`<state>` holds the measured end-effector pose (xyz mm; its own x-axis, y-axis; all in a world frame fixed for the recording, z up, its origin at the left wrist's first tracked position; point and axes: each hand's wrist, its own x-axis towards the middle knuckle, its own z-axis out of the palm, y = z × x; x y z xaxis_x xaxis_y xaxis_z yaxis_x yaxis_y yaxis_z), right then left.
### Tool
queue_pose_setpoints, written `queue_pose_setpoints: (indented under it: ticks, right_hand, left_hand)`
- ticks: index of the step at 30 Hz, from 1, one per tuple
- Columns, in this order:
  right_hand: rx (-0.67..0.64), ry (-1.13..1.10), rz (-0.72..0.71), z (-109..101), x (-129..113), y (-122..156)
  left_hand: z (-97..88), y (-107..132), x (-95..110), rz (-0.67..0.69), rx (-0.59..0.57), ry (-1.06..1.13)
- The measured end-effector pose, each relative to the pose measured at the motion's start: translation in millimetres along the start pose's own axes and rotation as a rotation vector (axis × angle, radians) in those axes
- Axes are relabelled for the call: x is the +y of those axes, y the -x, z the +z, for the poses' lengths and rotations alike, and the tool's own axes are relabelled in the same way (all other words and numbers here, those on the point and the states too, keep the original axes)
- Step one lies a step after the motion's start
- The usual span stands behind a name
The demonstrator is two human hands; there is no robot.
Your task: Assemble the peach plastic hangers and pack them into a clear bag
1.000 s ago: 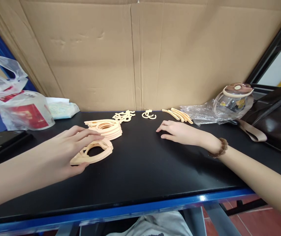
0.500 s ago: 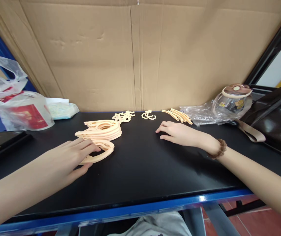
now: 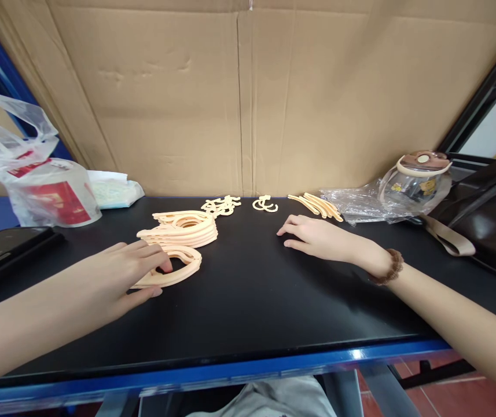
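Note:
My left hand (image 3: 130, 272) lies over a peach curved plastic piece (image 3: 182, 271) that rests flat on the black table (image 3: 252, 301). Its fingers are on top and the thumb is at the near edge, lightly gripping it. Just behind sits a stack of the same peach pieces (image 3: 182, 229). My right hand (image 3: 317, 237) rests palm down on the table with fingers stretched out, holding nothing. Beyond it lie small peach hooks (image 3: 265, 204), a cluster of small peach parts (image 3: 221, 205) and a bundle of thin peach bars (image 3: 317, 205).
A cardboard wall (image 3: 248, 98) closes off the back. At left are a plastic bag with a red pack (image 3: 43, 197), a white packet (image 3: 113, 190) and a dark phone (image 3: 4, 246). At right are crumpled clear plastic (image 3: 360, 202), a lidded bottle (image 3: 419, 176) and a dark bag (image 3: 486, 214).
My left hand has lowered the peach piece from a tilted, lifted hold to flat on the table and drawn back slightly. My right hand has stayed in place.

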<state>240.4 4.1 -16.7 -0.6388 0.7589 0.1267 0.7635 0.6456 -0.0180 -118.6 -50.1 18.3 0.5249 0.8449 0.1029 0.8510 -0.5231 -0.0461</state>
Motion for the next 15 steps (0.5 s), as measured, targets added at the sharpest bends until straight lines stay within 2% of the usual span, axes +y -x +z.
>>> queue_pose_setpoints:
  ticks: [3,6,7,10,12,15]
  right_hand:
    - [0.03,0.027,0.007,2,1,-5]
    - [0.07,0.032,0.037,0,4,-20]
    - [0.086,0.037,0.057,-2,5,-27]
    - [0.118,0.131,0.153,-10,8,-51]
    - [0.094,0.2,0.247,-12,10,-67]
    - [0.069,0.244,0.339,-9,15,-87]
  left_hand:
    - [-12.6,-9,-1,0.019,-0.086,0.024]
    - [-29.8,-32,3,-0.052,-0.071,0.011]
    - [-34.8,-43,3,-0.07,-0.03,-0.03]
    - [-42.0,-87,0,-0.066,0.029,-0.245]
    - [-39.3,-122,-6,-0.152,-0.045,-0.343]
    - [-28.8,-168,-16,-0.247,-0.166,-0.317]
